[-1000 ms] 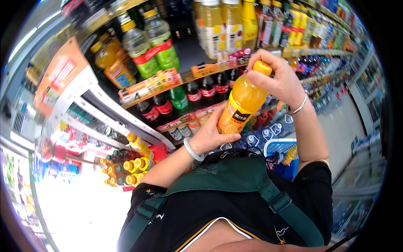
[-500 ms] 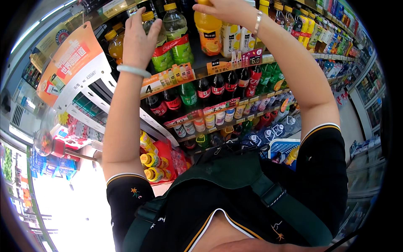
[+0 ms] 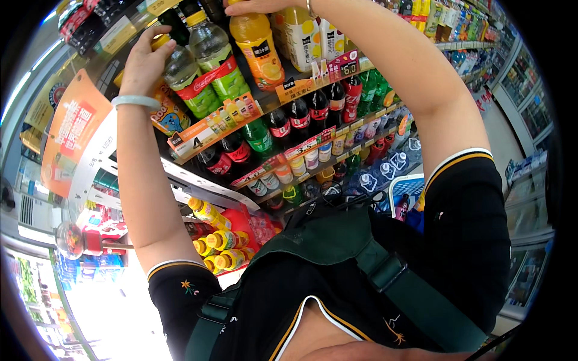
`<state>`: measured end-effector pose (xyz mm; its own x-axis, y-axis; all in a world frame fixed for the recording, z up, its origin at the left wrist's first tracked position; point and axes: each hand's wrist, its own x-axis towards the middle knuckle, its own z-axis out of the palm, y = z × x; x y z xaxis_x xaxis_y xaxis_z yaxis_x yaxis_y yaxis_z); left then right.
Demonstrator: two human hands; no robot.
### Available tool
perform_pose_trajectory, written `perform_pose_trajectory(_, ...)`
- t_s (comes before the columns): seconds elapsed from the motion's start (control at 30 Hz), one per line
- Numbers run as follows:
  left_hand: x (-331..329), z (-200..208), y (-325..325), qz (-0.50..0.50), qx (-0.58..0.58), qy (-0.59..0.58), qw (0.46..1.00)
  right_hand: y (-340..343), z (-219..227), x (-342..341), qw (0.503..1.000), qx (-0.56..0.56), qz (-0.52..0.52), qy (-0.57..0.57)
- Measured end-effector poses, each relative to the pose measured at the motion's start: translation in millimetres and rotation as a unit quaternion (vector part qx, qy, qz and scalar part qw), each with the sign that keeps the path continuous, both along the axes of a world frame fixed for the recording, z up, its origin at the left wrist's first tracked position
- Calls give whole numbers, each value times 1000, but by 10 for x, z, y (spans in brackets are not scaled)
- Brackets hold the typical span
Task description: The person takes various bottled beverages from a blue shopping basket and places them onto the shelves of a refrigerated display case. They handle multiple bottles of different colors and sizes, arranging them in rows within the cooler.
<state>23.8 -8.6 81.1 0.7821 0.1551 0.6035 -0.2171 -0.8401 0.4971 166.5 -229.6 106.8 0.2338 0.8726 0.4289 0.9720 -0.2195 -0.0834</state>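
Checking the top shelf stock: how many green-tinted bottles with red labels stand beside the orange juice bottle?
2, side by side: one green bottle next to the orange juice bottle, the other by the left hand. More may be hidden behind.

Your right hand (image 3: 265, 6), which gripped the orange juice bottle (image 3: 257, 45) at chest height w/ the left 1 s ago, now holds it up on the top shelf (image 3: 313, 81). Left hand (image 3: 141, 60) has let go & moved to the green-tinted bottles (image 3: 180, 72) at left.

Right hand (image 3: 265, 6) atop orange bottle (image 3: 257, 45) (grip seemingly closed); left hand (image 3: 141, 60) touching shelf bottles (image 3: 198, 66).
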Motion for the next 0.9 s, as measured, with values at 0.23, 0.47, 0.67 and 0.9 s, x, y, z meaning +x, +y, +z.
perform_pose_trajectory(0.23,17,62,26,34,103,17,994,-189,-39,-193,997,8,-77,8)
perform_pose_trajectory(0.47,-18,1,-196,31,159,-71,984,-1281,-301,-765,996,78,-37,-12)
perform_pose_trajectory(0.67,-768,-783,-1067,-25,68,-104,992,-2647,-1240,-1099,930,-14,-196,310)
perform_pose_trajectory(0.9,-571,-1988,-1411,-297,72,460,834,-4687,-4366,-1807,567,227,-627,483)
